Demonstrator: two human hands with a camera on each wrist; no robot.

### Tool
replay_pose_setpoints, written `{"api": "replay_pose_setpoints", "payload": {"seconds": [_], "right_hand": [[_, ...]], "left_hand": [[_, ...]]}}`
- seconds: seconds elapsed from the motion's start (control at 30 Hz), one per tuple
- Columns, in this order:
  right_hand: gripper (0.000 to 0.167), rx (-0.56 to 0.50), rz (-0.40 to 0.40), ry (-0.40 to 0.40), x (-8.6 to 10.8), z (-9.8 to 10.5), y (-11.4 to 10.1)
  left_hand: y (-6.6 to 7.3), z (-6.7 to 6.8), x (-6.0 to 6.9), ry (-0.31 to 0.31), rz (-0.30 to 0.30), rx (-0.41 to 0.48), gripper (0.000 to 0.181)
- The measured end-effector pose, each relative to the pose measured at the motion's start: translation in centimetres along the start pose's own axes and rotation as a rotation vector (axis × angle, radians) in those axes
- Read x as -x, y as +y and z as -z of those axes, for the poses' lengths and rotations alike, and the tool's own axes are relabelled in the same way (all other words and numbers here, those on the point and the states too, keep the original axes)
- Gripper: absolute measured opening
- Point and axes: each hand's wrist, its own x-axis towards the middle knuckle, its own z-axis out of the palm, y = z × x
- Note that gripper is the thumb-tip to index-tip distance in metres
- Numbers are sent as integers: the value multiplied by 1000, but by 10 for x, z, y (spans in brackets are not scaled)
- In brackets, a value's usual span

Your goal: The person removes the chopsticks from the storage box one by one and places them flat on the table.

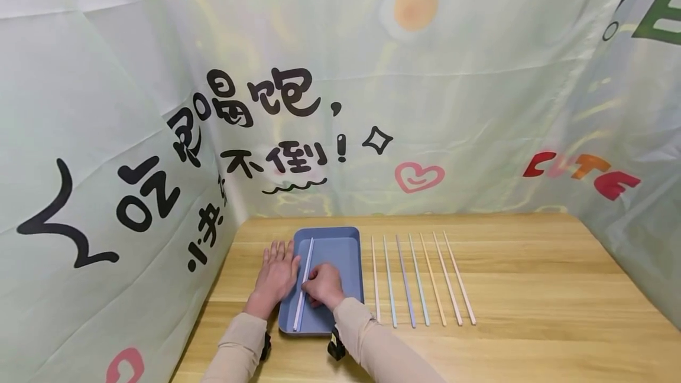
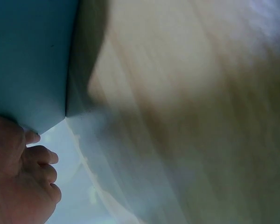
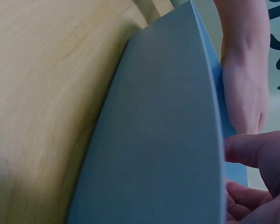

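A blue-grey rectangular tray [image 1: 348, 259] stands on the table. Along its left part lie pale chopsticks [image 1: 299, 312], seemingly two side by side. My right hand [image 1: 326, 283] reaches over the tray and pinches a chopstick near its middle, thumb and fingertips together. In the right wrist view the tray's side wall [image 3: 154, 116] hides part of the right hand's fingers [image 3: 245, 149]. My left hand [image 1: 276, 276] rests on the tray's left edge, fingers extended away from me. Low in the left wrist view, that hand [image 2: 23, 177] touches the tray's wall [image 2: 28, 60].
Several chopsticks in pink, green, purple and yellow, such as the yellow one [image 1: 432, 276], lie in a spaced row right of the tray on the wooden table [image 1: 542, 288]. A printed cloth [image 1: 479, 105] encloses the back and sides, close to my left hand.
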Motion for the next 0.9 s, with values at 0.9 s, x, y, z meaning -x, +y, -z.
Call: {"api": "replay_pose_setpoints", "payload": {"seconds": [0.9], "right_hand": [[24, 18, -19, 10, 1, 0, 1]], "left_hand": [[0, 1, 0, 10, -10, -6, 58]]}}
